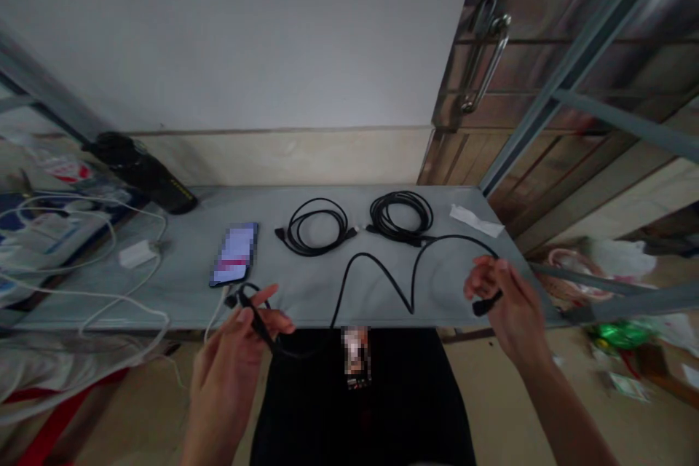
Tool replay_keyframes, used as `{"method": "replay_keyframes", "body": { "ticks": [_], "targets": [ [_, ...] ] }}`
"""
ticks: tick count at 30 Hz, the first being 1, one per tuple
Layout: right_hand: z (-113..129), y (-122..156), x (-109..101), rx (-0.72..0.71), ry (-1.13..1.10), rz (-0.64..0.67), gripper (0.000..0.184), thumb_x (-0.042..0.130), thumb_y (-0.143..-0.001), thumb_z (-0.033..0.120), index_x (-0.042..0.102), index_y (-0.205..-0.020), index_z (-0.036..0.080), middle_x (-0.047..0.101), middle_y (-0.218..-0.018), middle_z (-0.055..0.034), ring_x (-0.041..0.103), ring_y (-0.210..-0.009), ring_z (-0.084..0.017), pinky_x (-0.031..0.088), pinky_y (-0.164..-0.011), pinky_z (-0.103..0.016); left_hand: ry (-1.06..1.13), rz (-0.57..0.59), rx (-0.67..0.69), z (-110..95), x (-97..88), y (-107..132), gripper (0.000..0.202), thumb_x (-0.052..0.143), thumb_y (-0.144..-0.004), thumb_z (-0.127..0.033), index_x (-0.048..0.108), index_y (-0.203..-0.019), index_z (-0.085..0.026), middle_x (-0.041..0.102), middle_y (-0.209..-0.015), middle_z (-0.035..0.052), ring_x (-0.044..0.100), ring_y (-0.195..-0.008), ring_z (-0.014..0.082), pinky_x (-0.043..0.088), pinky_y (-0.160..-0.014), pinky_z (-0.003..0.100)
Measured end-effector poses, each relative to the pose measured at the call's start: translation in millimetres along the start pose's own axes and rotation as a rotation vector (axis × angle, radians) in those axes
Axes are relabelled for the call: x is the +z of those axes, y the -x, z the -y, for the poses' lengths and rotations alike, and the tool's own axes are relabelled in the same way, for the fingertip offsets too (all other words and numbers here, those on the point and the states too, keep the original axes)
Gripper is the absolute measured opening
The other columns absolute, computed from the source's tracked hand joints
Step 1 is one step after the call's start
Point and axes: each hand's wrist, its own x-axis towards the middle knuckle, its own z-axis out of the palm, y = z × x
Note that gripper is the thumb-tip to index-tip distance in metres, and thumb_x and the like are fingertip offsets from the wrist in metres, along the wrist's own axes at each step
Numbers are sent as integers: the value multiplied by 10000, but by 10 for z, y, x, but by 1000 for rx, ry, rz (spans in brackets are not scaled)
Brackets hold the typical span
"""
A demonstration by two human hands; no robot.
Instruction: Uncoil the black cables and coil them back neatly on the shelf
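A black cable point(376, 262) runs loosely in waves between my two hands, over the front part of the grey tabletop. My left hand point(240, 335) grips one end of it, with a short loop and a plug by the fingers and the index finger pointing out. At the right, my right hand point(505, 298) pinches the other end, and a black connector point(485, 304) sticks out below the fingers. Behind the cable lie two coiled black cables, a thinner coil point(314, 251) in the middle and a thicker coil point(401, 233) to its right.
A phone point(234, 255) lies left of the coils. Further left are a black bottle point(145, 171), a white charger point(137, 253) and tangled white cords. A white paper strip point(476, 220) sits at the back right. Grey metal posts point(568, 65) frame the table point(186, 306).
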Motion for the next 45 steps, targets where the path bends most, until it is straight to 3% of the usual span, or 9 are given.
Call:
{"method": "replay_keyframes", "body": {
  "ticks": [7, 15, 20, 25, 29, 34, 37, 40, 45],
  "targets": [
    [155, 44, -411, -30, -136, -214, 467, 916, -875, 626, 770, -982, 195, 562, -742, 27, 558, -647, -140, 516, -583, -273, 123, -80, 1, -73, -189, -45, 457, 1068, -664, -534, 790, -863, -231, 776, -829, -17, 751, -784, 195, 686, -742, 288],
    [219, 47, -496, -118, -234, -300, 479, 979, -807, 576, 733, -986, 206, 492, -724, 62, 471, -616, -121, 483, -552, -248, 63, -78, 48, -15, -366, -116, 405, 994, -776, -544, 824, -984, -241, 882, -1058, 63, 842, -1007, 279, 707, -875, 325],
    [213, 11, -532, -127, -246, -297, 449, 949, -846, 591, 745, -961, 207, 473, -703, 68, 453, -600, -113, 467, -549, -241, 43, -60, 80, -36, -403, -75, 337, 942, -837, -529, 838, -1007, -257, 878, -1005, 41, 841, -1007, 281, 698, -936, 352],
    [6, 60, -377, -155, -160, -297, 389, 913, -890, 569, 820, -972, 201, 716, -881, -12, 656, -785, -143, 601, -818, -310, -29, 45, -28, 44, -334, -50, 505, 821, -933, -646, 838, -1225, -234, 863, -1245, 138, 800, -1224, 384, 679, -1003, 466],
    [-117, 168, -62, -99, 36, -67, 342, 809, -991, 589, 847, -1013, 250, 841, -1152, -79, 790, -1062, -246, 580, -1120, -456, -10, 184, -186, 154, -176, -26, 665, 743, -977, -702, 777, -1438, -225, 770, -1476, 188, 669, -1458, 443, 586, -1185, 581],
    [7, 400, 586, 83, 339, 608, 437, 560, -1164, 556, 769, -1442, 292, 768, -1477, -99, 708, -1388, -276, 502, -1260, -467, 94, 341, -292, 216, 144, 68, 708, 752, -980, -700, 774, -1469, -189, 719, -1542, 224, 630, -1498, 479, 446, -1311, 665],
    [68, 515, 967, 5, 400, 849, 406, 496, -1198, 487, 725, -1467, 285, 693, -1588, -87, 629, -1497, -256, 461, -1315, -461, 130, 327, -322, 214, 340, 113, 658, 757, -998, -664, 812, -1405, -148, 731, -1520, 234, 606, -1528, 463, 406, -1347, 642],
    [85, 569, 1223, -136, 497, 945, 289, 467, -1208, 346, 703, -1345, 250, 553, -1693, -100, 525, -1589, -235, 413, -1361, -449, 159, 275, -288, 193, 466, 122, 596, 769, -1014, -593, 813, -1403, -144, 745, -1510, 209, 549, -1591, 408, 342, -1397, 569],
    [106, 600, 1420, -240, 630, 899, 152, 477, -1183, 258, 629, -1191, 249, 505, -1593, -148, 707, -1285, -248, 601, -1180, -481, 200, 266, -227, 137, 571, 85, 531, 774, -1002, -556, 817, -1397, -203, 779, -1474, 145, 589, -1566, 350, 378, -1387, 506]
  ]
}}
